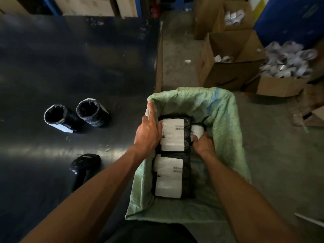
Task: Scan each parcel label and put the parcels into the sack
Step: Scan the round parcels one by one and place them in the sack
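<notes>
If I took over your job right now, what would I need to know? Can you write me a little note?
Left hand: fingers straight, pressing on the far parcel in the green sack.
Right hand: holding a small white-labelled parcel low in the sack, beside the far one.
Done: a near parcel also lies in the sack, label up.
Left: two black rolled parcels stand on the dark table. The scanner lies on the table near the left arm. Whether those two are scanned cannot be told; probably scan them, then put them in the sack.
</notes>
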A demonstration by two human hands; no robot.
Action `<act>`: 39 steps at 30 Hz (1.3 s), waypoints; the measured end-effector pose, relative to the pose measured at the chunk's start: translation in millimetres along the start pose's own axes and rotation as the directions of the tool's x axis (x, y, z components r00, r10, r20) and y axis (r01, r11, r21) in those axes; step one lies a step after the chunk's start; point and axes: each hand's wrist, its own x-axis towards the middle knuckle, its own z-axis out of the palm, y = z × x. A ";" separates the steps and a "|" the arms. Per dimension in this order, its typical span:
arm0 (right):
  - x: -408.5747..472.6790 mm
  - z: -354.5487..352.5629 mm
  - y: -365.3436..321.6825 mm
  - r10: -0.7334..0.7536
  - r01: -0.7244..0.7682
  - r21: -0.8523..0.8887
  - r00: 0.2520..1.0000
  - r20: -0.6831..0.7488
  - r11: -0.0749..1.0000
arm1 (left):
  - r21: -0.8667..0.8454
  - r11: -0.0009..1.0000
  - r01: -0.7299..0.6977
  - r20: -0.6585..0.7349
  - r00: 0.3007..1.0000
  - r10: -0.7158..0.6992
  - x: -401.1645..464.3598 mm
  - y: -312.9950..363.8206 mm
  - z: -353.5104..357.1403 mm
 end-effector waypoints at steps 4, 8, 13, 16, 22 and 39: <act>-28.1 -7.0 -4.2 -0.030 0.031 0.004 0.999 -0.025 1.000 | 0.041 0.999 -0.021 0.013 1.000 0.021 -7.4 0.7 -5.1; -59.2 -16.2 -9.6 -0.076 0.079 0.057 0.996 -0.053 0.995 | -0.068 0.996 -0.059 0.097 0.993 0.066 -9.8 -3.1 -17.4; -101.9 -37.2 -28.7 -0.155 0.163 0.074 0.982 -0.107 0.984 | -0.093 0.993 -0.070 0.268 0.959 0.093 -11.7 -14.1 -31.0; -133.9 -47.5 -50.4 -0.196 0.207 0.055 0.967 -0.161 0.977 | -0.062 0.980 -0.187 0.280 0.940 0.197 -20.2 -29.3 -49.4; -191.3 -39.2 -111.9 -0.326 0.364 0.081 0.897 -0.298 0.928 | 0.079 0.954 -0.291 0.110 0.953 0.281 -15.8 -102.1 -100.3; -282.7 138.9 -240.1 -0.393 0.401 -0.073 0.914 0.101 0.913 | 0.427 0.848 -0.315 0.200 0.947 0.252 16.6 -336.8 -231.0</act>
